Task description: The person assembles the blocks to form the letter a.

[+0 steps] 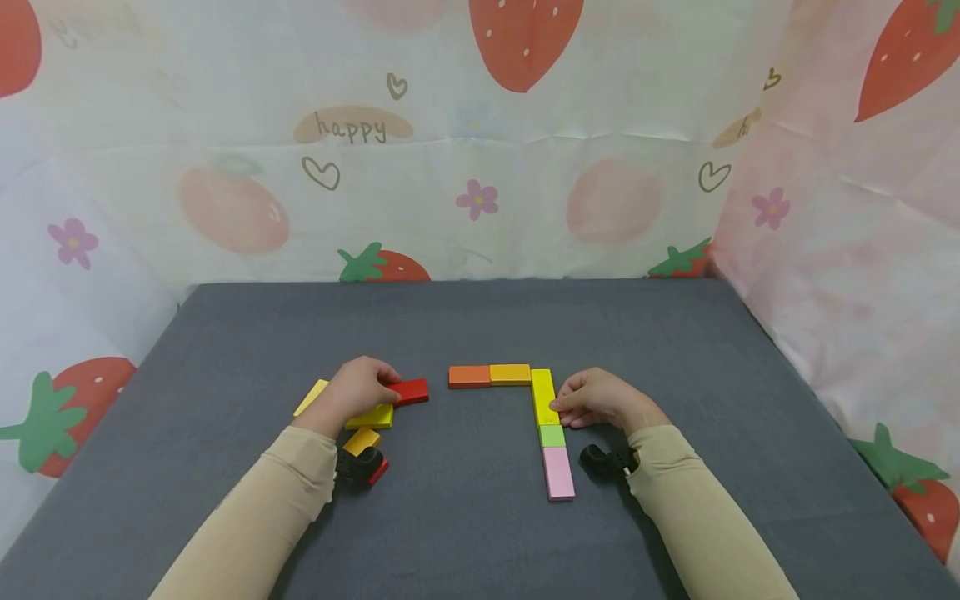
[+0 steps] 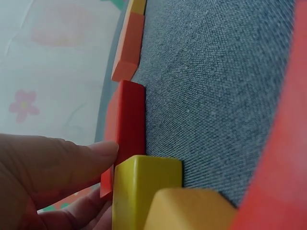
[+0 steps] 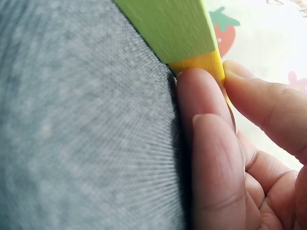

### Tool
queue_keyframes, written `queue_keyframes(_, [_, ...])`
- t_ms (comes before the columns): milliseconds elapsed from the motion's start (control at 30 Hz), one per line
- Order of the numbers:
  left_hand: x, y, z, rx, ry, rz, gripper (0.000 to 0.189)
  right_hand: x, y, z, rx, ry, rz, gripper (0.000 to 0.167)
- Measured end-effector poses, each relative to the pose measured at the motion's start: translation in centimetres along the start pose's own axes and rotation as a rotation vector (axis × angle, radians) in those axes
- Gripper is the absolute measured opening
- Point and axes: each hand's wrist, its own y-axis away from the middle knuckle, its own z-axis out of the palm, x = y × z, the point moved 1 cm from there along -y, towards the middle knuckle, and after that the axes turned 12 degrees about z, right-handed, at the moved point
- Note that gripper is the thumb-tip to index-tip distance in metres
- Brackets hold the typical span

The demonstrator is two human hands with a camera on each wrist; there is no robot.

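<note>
My left hand (image 1: 356, 387) pinches a red block (image 1: 409, 392) at its left end, low over the cloth. In the left wrist view, a fingertip lies on the red block (image 2: 130, 120), close to a yellow block (image 2: 146, 191). My right hand (image 1: 607, 398) touches the right edge of a long yellow block (image 1: 545, 396) with its fingertips. That block joins a light green block (image 1: 552, 436) and a pink block (image 1: 558, 473) in a column. From its far end an amber block (image 1: 510, 374) and an orange block (image 1: 469, 377) run left.
Around my left wrist lie a yellow block (image 1: 372, 417), an amber block (image 1: 363, 441), a partly hidden red block (image 1: 378, 472) and another yellow block (image 1: 310, 397). Grey cloth covers the table (image 1: 480, 533). A printed curtain (image 1: 420, 200) stands behind it.
</note>
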Motion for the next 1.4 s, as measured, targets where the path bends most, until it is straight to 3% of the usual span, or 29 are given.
queue_keyframes(200, [0.3,0.1,0.1,-0.002,-0.022,0.022,0.014,0.0,0.2,0.0,-0.007,0.009,-0.014,0.018])
queue_keyframes(567, [0.5,0.1,0.4,-0.022,0.016,0.033,0.021,0.1,0.2,0.0,-0.014,0.005,-0.02,0.018])
queue_keyframes(1033, [1.6,0.4,0.5,-0.014,-0.018,0.049,0.014,-0.2,0.3,0.2,-0.002,0.005,0.01,0.017])
queue_keyframes(1400, [1.9,0.5,-0.1,0.0,0.045,0.068,0.016,-0.2,0.2,0.1,-0.007,0.001,0.006,0.017])
